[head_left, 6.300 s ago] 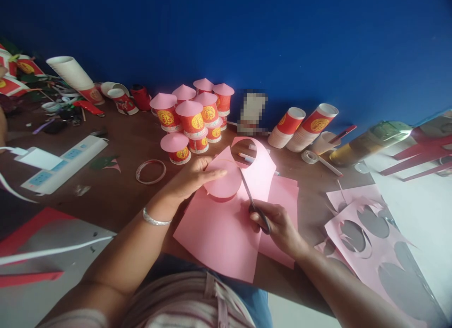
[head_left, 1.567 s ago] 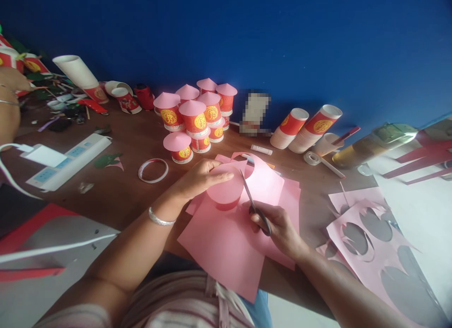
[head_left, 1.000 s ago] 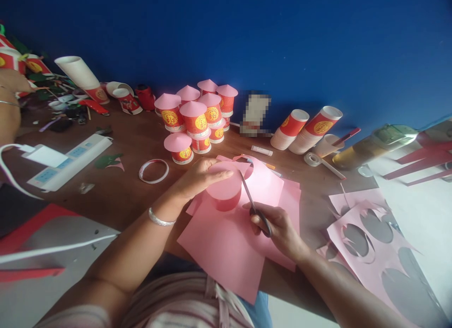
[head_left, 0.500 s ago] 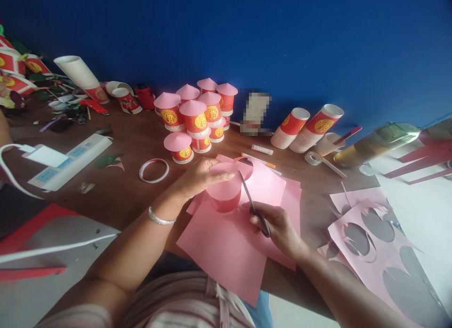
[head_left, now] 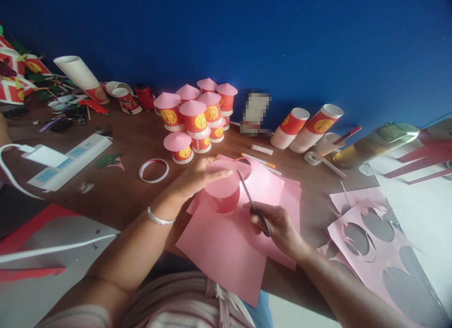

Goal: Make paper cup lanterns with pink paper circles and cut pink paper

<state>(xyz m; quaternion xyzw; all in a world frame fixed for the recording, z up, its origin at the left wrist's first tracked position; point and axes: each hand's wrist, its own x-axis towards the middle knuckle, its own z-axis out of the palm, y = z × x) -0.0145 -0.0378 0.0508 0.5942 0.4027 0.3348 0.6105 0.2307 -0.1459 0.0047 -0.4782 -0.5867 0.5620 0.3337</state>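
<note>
My left hand [head_left: 196,177] grips a pink paper sheet [head_left: 226,238] by the round disc [head_left: 222,184] being cut out of it, fingers on top of the disc. My right hand [head_left: 278,227] is closed on a pair of scissors [head_left: 252,206], whose blades point up along the disc's right edge. The sheet hangs over the front edge of the brown table [head_left: 123,196]. A second pink sheet [head_left: 289,201] lies under it.
A cluster of red paper cups with pink cone lids [head_left: 194,116] stands behind the sheet. A tape ring [head_left: 153,171] and a power strip [head_left: 67,161] lie left. Cup stacks [head_left: 305,125], a glue stick [head_left: 262,149] and pink offcuts with round holes [head_left: 370,234] lie right.
The disc and sheet have turned under my left hand as the cut ran round it. The sheet slid a little toward me. At the far left a person's hand has left the view.
</note>
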